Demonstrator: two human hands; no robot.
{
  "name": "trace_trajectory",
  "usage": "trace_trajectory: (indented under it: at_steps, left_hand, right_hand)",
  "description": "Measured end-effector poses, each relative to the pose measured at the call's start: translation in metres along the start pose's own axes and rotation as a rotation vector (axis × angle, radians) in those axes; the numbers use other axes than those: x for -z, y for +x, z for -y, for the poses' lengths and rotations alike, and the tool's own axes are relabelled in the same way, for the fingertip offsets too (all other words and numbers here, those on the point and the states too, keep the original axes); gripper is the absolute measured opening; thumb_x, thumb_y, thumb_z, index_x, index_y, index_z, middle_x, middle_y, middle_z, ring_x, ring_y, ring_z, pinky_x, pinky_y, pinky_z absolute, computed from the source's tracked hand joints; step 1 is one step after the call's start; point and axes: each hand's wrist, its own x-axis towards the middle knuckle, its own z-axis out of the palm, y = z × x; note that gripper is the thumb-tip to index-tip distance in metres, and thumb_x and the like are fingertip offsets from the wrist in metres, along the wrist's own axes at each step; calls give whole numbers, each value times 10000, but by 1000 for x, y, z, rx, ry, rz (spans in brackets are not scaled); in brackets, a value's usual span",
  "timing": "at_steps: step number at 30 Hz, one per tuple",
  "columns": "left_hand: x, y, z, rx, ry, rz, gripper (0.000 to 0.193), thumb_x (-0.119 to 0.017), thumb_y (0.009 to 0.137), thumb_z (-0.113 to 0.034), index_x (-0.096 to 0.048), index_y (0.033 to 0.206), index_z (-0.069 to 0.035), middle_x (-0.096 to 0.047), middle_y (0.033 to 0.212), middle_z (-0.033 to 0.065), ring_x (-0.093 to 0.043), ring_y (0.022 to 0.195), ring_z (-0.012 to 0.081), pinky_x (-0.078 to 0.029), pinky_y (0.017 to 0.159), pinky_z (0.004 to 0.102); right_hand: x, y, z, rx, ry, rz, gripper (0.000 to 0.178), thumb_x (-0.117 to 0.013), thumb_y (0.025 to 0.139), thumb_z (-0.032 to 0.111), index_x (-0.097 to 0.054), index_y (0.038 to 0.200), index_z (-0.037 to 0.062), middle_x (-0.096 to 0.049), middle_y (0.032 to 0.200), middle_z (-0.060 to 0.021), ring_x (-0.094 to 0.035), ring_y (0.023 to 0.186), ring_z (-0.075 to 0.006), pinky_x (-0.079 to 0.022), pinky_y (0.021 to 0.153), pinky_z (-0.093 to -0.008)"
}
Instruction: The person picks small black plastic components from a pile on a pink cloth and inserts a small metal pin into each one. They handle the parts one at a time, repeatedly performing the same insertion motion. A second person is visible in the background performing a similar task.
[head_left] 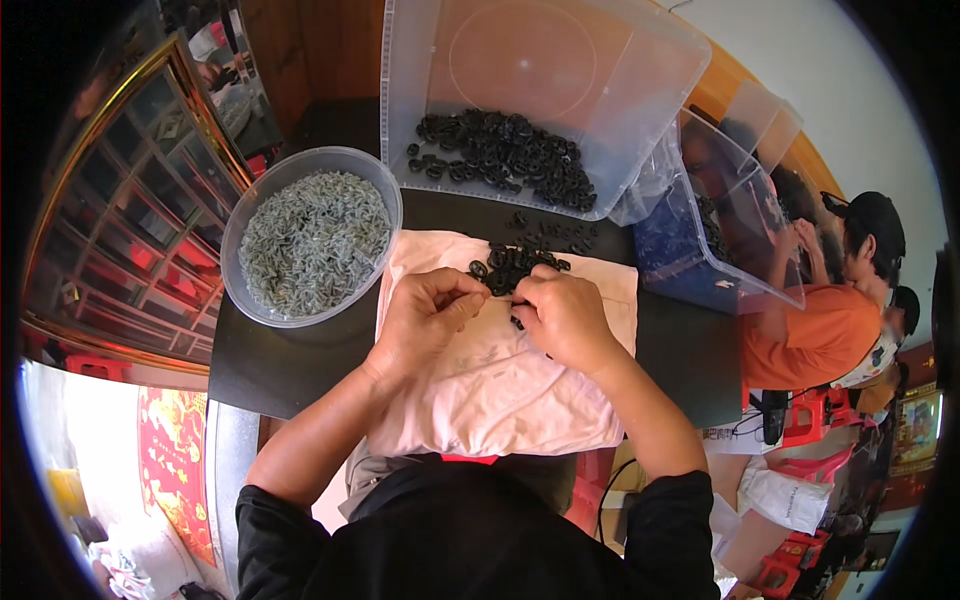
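Over a pale pink cloth [495,410], my left hand [432,312] has its thumb and fingertips pinched together. Whatever sits in that pinch is too small to make out. My right hand [565,312] is closed just beside it, with a bit of a small black part showing under its fingertips; I cannot tell whether it is held or lying on the cloth. Right behind both hands lies a heap of small black ring-shaped parts [508,262], partly hidden by the right hand. To the left, a round clear tub [232,262] holds many small greyish, translucent pieces.
A large clear plastic bin [640,60], tipped toward me, holds more black parts at the back. Several loose ones [560,232] lie on the dark table [290,370] before it. On the right stands a blue-looking clear bin [680,260]; beyond it sits a person in orange [825,335].
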Motion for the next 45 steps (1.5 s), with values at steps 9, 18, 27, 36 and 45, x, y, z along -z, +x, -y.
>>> trace_trajectory:
  at_steps: [9,18,27,36,45]
  left_hand:
    - [-3,-1,5,-19,33,9,88,-608,848,-22,-639,919,20,-637,807,23,-507,648,23,-412,570,174]
    - [-4,-1,-5,33,92,-19,94,-612,853,-57,-643,885,25,-603,719,5,-492,598,35,-409,532,193]
    - [-6,-2,-2,7,110,-14,94,-608,855,-61,-646,888,19,-605,706,7,-490,583,37,-408,523,194]
    - [-4,-3,-11,53,134,22,117,-592,870,-89,-636,888,18,-596,713,4,-487,599,34,-405,528,194]
    - [-4,-5,-17,156,-91,100,155,-548,911,-132,-618,868,-1,-557,687,-13,-446,577,22,-367,508,178]
  right_hand:
    - [4,2,-1,-89,21,65,114,-679,695,131,-624,758,53,-581,789,-91,-605,743,-295,-471,637,-412]
    - [2,-1,-4,-68,159,-22,113,-705,675,118,-631,747,71,-549,791,-67,-595,746,-270,-469,629,-392]
    - [3,-2,-8,-4,51,-22,107,-700,688,143,-642,749,77,-533,786,-75,-594,736,-264,-471,618,-392]
    - [3,3,-7,175,277,-216,43,-629,735,51,-596,753,31,-521,692,-82,-569,601,-236,-443,509,-340]
    - [3,-9,10,-49,1134,-11,54,-548,854,35,-534,809,8,-490,656,15,-444,566,-36,-373,503,-198]
